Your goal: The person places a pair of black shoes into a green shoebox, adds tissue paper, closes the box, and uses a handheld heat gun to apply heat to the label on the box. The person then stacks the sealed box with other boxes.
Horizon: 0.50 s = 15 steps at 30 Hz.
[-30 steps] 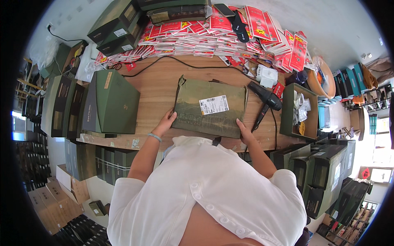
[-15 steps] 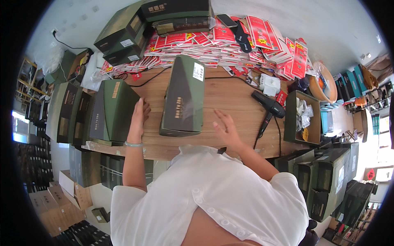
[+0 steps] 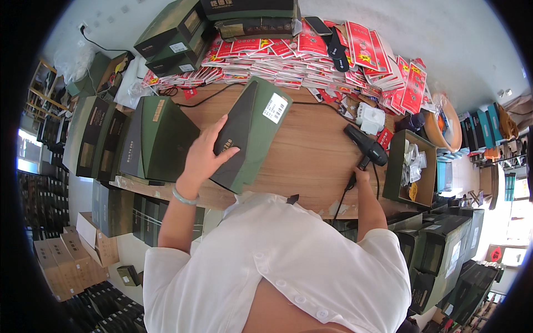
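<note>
Two hands are set well apart: the left hand (image 3: 208, 155) lies with its thumb spread away from the fingers over the dark face of a green-and-grey box (image 3: 256, 139), resting more than clamping, while the right hand (image 3: 362, 176) appears curled round the handle of a black hair dryer (image 3: 367, 145). The box stands slantwise on the wooden table (image 3: 305, 172), its near end close to the front edge. It looks like stiff cardboard, probably easy to lift, though its contents cannot be judged; its smooth faces may slide under a flat palm, so a hold across both long sides would be surer, clear of the white label (image 3: 274, 107). The dryer should be hard and fairly light, best taken by its narrow handle, with the cord (image 3: 378, 182) apt to drag. How firmly the left fingers press is hard to make out, as is whether the box sits flat or tipped; its underside is hidden, and the right fingertips are too small to tell. Farther out, the clear bags (image 3: 413, 161) in the open green box (image 3: 395, 169) hide what they hold, and the dark box (image 3: 250, 8) behind the red-and-white packets (image 3: 272, 67) is cut off above.
</note>
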{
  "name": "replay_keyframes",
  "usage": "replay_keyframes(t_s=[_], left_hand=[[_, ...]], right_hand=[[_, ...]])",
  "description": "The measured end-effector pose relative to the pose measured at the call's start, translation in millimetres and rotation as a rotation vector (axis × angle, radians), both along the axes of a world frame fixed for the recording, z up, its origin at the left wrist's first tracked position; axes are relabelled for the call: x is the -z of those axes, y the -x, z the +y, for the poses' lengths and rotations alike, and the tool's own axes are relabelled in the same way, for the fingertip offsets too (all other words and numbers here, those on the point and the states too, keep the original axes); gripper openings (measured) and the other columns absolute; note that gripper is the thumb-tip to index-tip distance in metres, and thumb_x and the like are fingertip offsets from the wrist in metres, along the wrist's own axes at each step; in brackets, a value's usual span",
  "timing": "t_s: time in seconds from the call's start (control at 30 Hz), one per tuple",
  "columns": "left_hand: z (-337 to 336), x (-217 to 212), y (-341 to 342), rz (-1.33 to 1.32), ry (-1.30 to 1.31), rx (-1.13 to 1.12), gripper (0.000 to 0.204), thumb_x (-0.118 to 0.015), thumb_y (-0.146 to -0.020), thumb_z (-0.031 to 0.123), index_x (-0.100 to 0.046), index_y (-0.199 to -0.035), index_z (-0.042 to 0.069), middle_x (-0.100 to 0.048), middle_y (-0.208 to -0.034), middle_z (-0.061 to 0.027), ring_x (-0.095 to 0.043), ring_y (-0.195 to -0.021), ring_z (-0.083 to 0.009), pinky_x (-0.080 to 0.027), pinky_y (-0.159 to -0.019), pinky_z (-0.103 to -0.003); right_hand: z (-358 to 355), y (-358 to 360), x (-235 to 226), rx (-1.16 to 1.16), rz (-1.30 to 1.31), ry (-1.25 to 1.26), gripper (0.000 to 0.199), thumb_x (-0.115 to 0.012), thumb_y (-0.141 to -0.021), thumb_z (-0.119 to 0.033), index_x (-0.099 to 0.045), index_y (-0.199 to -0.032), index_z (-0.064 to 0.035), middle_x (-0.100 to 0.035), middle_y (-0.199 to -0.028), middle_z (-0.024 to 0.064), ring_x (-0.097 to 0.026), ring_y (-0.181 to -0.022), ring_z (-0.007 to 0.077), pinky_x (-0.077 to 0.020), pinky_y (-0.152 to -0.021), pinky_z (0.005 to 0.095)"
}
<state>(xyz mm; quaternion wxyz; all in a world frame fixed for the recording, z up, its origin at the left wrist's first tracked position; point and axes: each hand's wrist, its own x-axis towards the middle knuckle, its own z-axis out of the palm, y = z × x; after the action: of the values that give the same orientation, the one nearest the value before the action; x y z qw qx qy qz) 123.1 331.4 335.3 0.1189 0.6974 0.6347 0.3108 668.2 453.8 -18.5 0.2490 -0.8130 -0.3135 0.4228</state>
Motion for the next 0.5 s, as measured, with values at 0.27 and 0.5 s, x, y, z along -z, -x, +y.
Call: replay_keyframes(t_s=[0.27,0.5], left_hand=[[-11,-15,-25,0.559,0.08,-0.133,0.099,-0.077,-0.063,0.064,-0.048,-0.142,0.012,-0.037,-0.145,-0.033,-0.044,-0.128,-0.0457,-0.027,-0.111,-0.059],[-24,-3,-49,0.552,0.15,-0.15,0.128,-0.088,-0.05,0.053,-0.023,-0.155,0.018,-0.021,-0.147,-0.0376,-0.024,-0.136,-0.0523,-0.017,-0.111,-0.065]], right_hand=[[-17,49,-74,0.135,0.835,-0.088,0.018,-0.071,-0.084,-0.019,-0.056,-0.091,-0.012,-0.054,-0.068,0.0002,-0.056,-0.059,0.0134,-0.0445,-0.05,0.0275],[-80,128,-214,-0.026,0.683,-0.313,0.03,-0.068,-0.093,-0.033,-0.047,-0.088,-0.0122,-0.055,-0.064,0.0034,-0.053,-0.049,0.0123,-0.0428,-0.044,0.0262]])
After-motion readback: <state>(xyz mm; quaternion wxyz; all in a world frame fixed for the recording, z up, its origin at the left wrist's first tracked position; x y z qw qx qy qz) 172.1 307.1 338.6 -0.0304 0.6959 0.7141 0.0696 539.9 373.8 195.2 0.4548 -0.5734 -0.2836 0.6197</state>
